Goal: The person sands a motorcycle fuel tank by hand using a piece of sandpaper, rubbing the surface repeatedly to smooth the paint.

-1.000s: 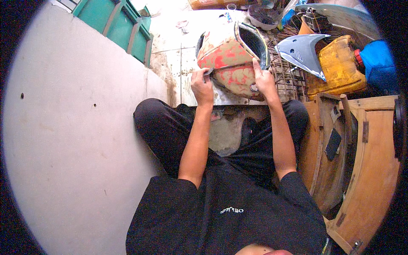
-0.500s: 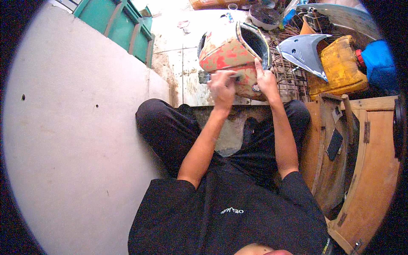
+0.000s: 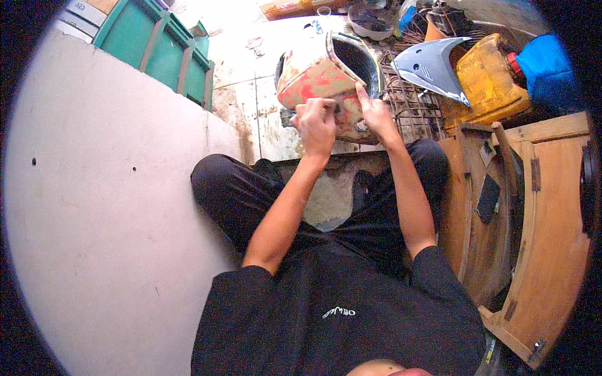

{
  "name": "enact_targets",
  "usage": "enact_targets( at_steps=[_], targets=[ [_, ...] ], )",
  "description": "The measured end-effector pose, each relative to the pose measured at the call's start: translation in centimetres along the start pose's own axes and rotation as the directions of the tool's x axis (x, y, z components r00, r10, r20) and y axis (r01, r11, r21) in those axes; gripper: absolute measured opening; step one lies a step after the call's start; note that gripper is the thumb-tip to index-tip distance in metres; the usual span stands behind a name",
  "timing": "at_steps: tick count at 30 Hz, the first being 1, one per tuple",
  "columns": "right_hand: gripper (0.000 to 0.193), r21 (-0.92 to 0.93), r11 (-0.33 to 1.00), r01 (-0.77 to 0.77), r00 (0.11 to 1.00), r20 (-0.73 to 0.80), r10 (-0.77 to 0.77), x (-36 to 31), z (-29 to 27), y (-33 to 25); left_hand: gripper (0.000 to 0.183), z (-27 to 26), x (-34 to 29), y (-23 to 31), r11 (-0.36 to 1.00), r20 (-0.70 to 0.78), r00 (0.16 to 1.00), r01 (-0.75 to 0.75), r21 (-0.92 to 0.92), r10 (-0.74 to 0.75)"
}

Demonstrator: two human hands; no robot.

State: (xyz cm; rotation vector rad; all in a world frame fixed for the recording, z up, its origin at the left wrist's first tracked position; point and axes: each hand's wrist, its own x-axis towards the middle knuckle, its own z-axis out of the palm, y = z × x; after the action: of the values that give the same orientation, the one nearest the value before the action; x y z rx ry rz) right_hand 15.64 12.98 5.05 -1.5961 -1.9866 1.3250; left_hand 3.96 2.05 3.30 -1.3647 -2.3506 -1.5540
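Note:
A helmet [image 3: 307, 78] with patchy red and beige paint lies on the pale tiled floor in front of my knees, its dark opening facing right. My right hand [image 3: 377, 119] grips the helmet's near right side, thumb stretched up along the rim of the opening. Against the shell's near side, my left hand [image 3: 315, 128] is closed with its fingers curled. A small dark patch shows at its fingertips; whether that is a held piece or part of the helmet I cannot tell.
A white wall [image 3: 100, 188] runs along my left, with a green metal panel [image 3: 138, 37] beyond it. At right lie a rusty wire grid [image 3: 414, 106], a grey plastic fairing [image 3: 433, 66], a yellow jerrycan [image 3: 489, 81] and a wooden cabinet [image 3: 552, 188]. A bowl [image 3: 370, 25] stands behind.
My left hand, blurred by motion before, now shows sharply and sits a little lower left against the helmet. The whole view has shifted slightly; my right hand keeps its grip.

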Motion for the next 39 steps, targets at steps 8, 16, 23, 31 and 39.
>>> enact_targets(
  at_steps=[8, 16, 23, 31, 39],
  targets=[
    [0.088, 0.08, 0.997, -0.023, 0.999, 0.041, 0.02, 0.4, 0.0, 0.5, 0.016, -0.7, 0.6, -1.3, 0.999, 0.074, 0.997, -0.013, 0.049, 0.009],
    [0.086, 0.06, 0.997, -0.038, 0.999, 0.039, 0.035, 0.2, 0.1, 0.6, 0.015, -0.3, -1.1, -3.0, 0.984, -0.062, 0.982, 0.179, 0.004, -0.178],
    [0.091, 0.054, 0.998, -0.032, 0.999, 0.022, 0.031, 0.9, 0.4, 0.9, 0.008, 0.2, -1.2, -5.1, 0.912, -0.226, 0.884, 0.401, -0.086, -0.41],
    [0.093, 0.001, 1.0, 0.008, 1.0, -0.011, -0.008, 1.3, 0.3, 1.7, 0.008, 0.4, -1.9, -4.5, 0.944, -0.246, 0.912, 0.328, -0.043, -0.328],
    [0.088, 0.033, 0.999, 0.0, 1.0, 0.015, -0.001, 0.9, 0.2, 1.3, 0.012, 0.2, -2.6, -4.4, 0.981, -0.23, 0.956, 0.194, 0.025, -0.184]
  ],
)
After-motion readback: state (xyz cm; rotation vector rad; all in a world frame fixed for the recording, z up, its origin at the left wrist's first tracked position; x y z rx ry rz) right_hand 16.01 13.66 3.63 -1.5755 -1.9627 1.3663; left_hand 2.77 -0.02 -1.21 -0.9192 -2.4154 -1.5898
